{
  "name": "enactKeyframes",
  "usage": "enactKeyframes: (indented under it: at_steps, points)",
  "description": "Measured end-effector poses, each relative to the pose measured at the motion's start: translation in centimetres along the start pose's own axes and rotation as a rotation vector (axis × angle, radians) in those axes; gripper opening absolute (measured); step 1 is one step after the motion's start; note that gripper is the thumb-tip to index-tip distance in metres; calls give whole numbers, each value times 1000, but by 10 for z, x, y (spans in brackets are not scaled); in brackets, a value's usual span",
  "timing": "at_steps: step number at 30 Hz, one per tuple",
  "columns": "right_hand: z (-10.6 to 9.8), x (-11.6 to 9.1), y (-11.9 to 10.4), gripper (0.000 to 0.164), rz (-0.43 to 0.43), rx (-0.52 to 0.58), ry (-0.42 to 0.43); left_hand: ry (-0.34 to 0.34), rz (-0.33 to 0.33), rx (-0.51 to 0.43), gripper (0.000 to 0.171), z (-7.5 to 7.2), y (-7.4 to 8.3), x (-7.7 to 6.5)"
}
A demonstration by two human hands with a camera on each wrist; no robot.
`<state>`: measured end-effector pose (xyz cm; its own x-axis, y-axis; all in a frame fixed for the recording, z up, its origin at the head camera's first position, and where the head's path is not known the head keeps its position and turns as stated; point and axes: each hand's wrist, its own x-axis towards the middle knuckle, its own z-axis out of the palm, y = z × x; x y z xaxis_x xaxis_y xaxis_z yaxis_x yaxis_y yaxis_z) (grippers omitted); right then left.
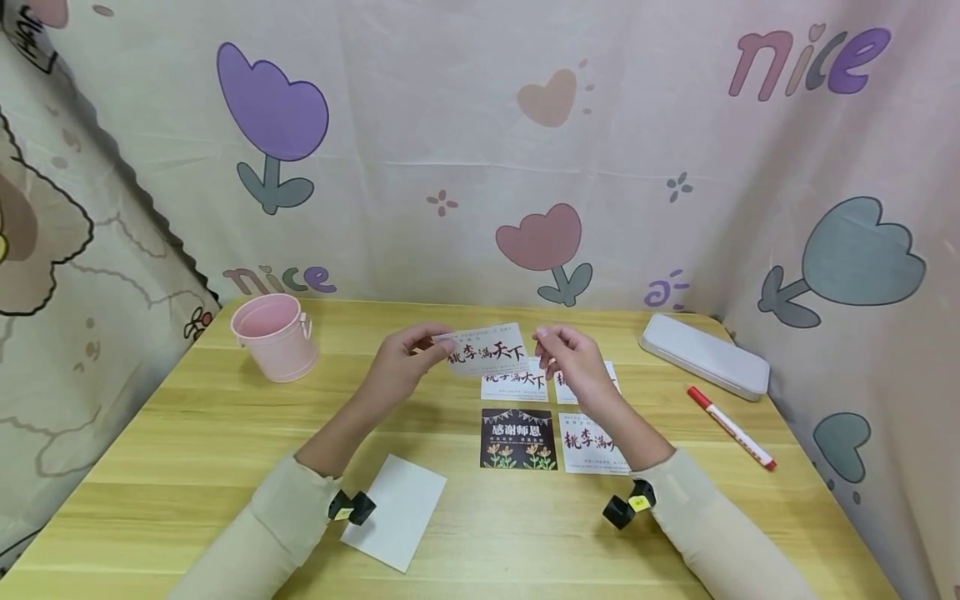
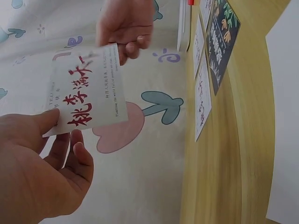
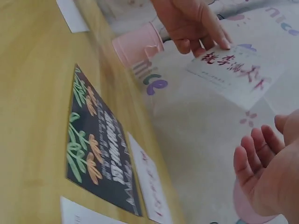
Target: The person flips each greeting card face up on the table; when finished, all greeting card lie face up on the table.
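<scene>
My left hand pinches a white card with red Chinese lettering by its left edge, thumb in front, holding it above the table. Just off the card's right edge hovers my right hand; in the right wrist view a gap separates its loosely curled fingers from the card, and it holds nothing. Beneath the hands lie several cards in two rows. A dark card with flowers is at front left, with a white card beside it, partly covered by my right forearm. Another white card lies behind the dark one.
A blank white sheet or stack lies beside my left forearm. At the back left stands a pink bucket. To the right are a white case and a red-capped marker. A printed curtain hangs behind the table.
</scene>
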<state>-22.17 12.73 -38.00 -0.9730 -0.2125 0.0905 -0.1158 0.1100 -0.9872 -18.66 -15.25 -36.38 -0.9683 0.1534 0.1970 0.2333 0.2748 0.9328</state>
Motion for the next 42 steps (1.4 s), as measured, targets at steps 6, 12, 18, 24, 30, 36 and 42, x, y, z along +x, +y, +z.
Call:
enactKeyframes:
  at_steps: [6, 12, 18, 24, 30, 36, 42]
  points:
    - [2, -11, -12, 37, -194, -132, -37, -49, -39, 11, 25, 6, 2, -2]
    - [9, -17, -14, 34, -251, -195, -66, -78, -58, 20, 22, 11, 2, -2]
    - [14, -8, -5, 29, -200, -198, -47, -117, -40, 14, 26, 0, -4, 2]
    - [25, 13, 6, 31, -142, -266, -133, -137, -73, 20, 32, -17, -24, 14]
    - [44, 30, 20, 33, -77, -330, -212, -185, -177, 23, 33, -30, -44, 19]
    - [62, 45, 30, 30, -82, -372, -293, -219, -228, 75, 37, -43, -59, 25]
    - [72, 63, 29, 23, -80, -550, -298, -259, -228, 148, 29, -52, -78, 42]
